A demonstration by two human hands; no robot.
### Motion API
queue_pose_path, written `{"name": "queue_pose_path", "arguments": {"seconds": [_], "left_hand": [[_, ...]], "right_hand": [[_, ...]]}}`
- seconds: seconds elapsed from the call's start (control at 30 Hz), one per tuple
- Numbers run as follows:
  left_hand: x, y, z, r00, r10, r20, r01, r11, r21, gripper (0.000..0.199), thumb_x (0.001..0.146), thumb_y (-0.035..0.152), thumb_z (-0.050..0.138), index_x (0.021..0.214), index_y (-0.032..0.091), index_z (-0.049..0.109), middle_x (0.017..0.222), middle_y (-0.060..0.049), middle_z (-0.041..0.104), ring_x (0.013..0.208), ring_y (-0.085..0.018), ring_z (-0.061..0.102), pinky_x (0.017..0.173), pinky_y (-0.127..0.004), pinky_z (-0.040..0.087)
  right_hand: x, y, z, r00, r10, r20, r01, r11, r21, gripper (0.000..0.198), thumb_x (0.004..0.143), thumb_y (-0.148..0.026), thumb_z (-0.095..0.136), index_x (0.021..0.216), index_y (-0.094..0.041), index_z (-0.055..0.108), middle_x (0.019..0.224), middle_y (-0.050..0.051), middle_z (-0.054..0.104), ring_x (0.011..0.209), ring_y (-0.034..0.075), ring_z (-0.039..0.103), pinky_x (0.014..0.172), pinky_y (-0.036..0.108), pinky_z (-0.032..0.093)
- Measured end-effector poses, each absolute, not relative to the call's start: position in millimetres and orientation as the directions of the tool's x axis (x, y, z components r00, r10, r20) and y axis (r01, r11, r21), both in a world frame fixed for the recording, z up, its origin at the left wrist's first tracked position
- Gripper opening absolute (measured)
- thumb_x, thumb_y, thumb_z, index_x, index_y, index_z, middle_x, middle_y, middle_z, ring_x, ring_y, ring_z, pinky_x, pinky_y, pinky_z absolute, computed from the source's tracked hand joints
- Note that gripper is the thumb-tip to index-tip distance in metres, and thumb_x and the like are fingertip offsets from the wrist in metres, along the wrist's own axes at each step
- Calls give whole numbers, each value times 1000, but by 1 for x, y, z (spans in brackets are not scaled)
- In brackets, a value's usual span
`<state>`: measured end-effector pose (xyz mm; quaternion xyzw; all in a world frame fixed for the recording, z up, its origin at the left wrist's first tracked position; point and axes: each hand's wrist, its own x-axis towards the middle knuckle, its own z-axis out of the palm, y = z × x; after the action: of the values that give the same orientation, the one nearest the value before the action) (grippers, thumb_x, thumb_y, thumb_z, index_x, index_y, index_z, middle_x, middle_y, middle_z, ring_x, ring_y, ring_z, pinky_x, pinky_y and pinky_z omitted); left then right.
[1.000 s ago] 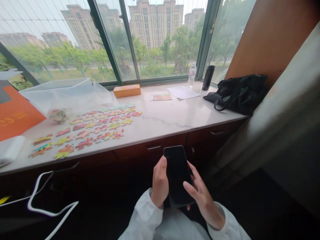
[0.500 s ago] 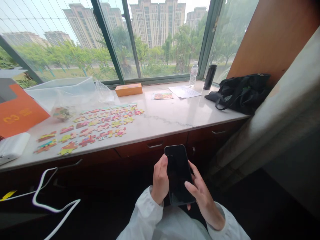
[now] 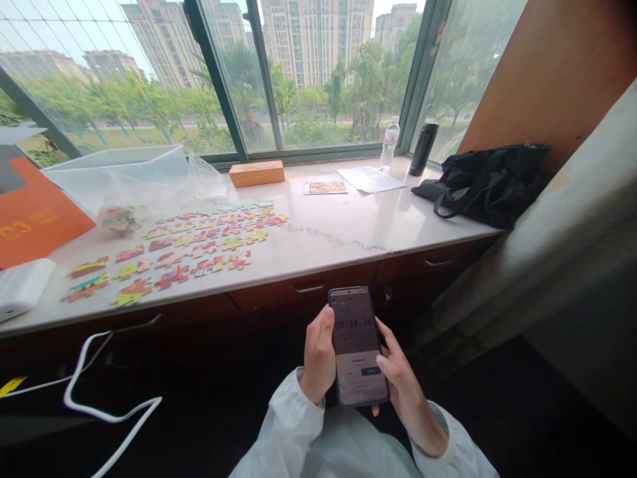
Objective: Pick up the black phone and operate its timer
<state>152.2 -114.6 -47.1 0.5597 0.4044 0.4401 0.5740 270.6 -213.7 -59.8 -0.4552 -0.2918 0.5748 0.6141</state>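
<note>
A smartphone (image 3: pixel 352 342) is held upright over my lap, below the counter's front edge. Its lit screen shows 00:38:30 with a pale panel in the lower half. My left hand (image 3: pixel 319 355) grips the phone's left side, thumb along the edge. On the other side my right hand (image 3: pixel 405 385) supports it, the thumb at the screen's right edge near a dark button. Some of the right fingers are hidden behind the phone. Jigsaw puzzle pieces (image 3: pixel 172 275) lie in rows on the white counter (image 3: pixel 318 242), beyond my hands to the left.
Along the window stand a clear plastic bin (image 3: pixel 119 162), an orange box (image 3: pixel 256 174), a picture card (image 3: pixel 324 188), paper sheets (image 3: pixel 371 179), a water bottle (image 3: pixel 389 145) and a black flask (image 3: pixel 424 149). A black bag (image 3: pixel 490 182) lies right. A white cable (image 3: pixel 74 392) hangs at lower left.
The phone's screen has gone from dark to lit, showing digits and a panel. My right thumb has shifted slightly right and up. The view has tilted a little; both hands stay around the phone.
</note>
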Motion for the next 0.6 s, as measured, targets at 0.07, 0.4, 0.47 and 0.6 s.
{"name": "queue_pose_path", "arguments": {"seconds": [0.07, 0.4, 0.47, 0.6], "left_hand": [[151, -114, -47, 295, 955, 29, -59, -12, 998, 47, 98, 50, 39, 102, 13, 68, 96, -7, 70, 84, -18, 61, 77, -27, 47], [149, -112, -48, 258, 966, -18, -46, 31, 998, 48, 96, 53, 43, 94, 13, 70, 90, -7, 70, 83, -19, 61, 79, -28, 47], [149, -113, -47, 288, 957, -19, -65, 39, 997, 48, 96, 53, 42, 95, 13, 69, 89, -6, 70, 79, -18, 60, 76, -27, 47], [148, -114, -48, 305, 951, -45, -94, 77, 993, 48, 96, 53, 42, 100, 13, 68, 92, -7, 70, 79, -17, 60, 74, -26, 47]], "right_hand": [[270, -214, -61, 159, 974, -164, -459, -74, -885, 80, 87, -51, 59, 153, -29, 19, 103, 8, 64, 56, 14, 62, 32, 19, 46], [269, -219, -57, 135, 982, -134, -411, -68, -909, 87, 85, -45, 66, 155, -31, 16, 102, 8, 64, 62, 14, 62, 34, 17, 46], [270, -219, -57, 128, 984, -125, -423, -60, -904, 85, 86, -47, 63, 155, -30, 16, 103, 9, 64, 61, 14, 62, 34, 18, 46], [269, -216, -57, 128, 982, -141, -405, -78, -911, 81, 88, -50, 59, 154, -30, 16, 108, 10, 65, 55, 12, 60, 35, 20, 45]]}}
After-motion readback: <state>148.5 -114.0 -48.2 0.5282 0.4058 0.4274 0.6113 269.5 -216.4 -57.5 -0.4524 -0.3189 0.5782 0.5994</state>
